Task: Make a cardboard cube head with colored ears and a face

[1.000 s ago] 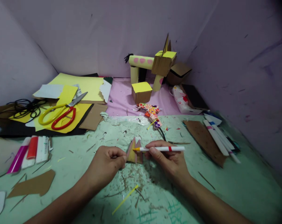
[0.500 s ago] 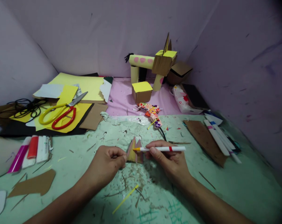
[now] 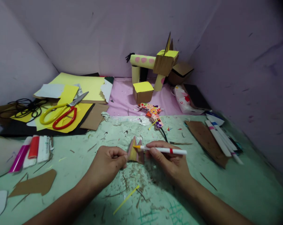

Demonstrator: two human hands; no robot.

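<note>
My left hand (image 3: 112, 161) pinches the left edge of a small pointed cardboard piece (image 3: 133, 155), pink at its edges and yellow inside. The piece has two peaks. Between the fingers and thumb of my right hand (image 3: 168, 157) lies a white marker (image 3: 162, 150) with a red band. Its orange-yellow tip rests against the taller peak. Beyond my hands, a flower-patterned glue gun (image 3: 153, 112) with a black cord lies on the green table (image 3: 118, 131).
Yellow-and-red scissors (image 3: 65, 114) lie on paper sheets at left. A giraffe-like cardboard animal (image 3: 142, 60) and a yellow-topped box (image 3: 143, 93) stand at the back. White markers (image 3: 217, 137) and a brown cardboard strip (image 3: 203, 140) lie right. Scraps and a yellow strip (image 3: 126, 200) litter the front.
The marker tip has moved slightly upward along the peak, and the marker's tilt has changed a little. My left hand stays nearly still. The view has shifted slightly.
</note>
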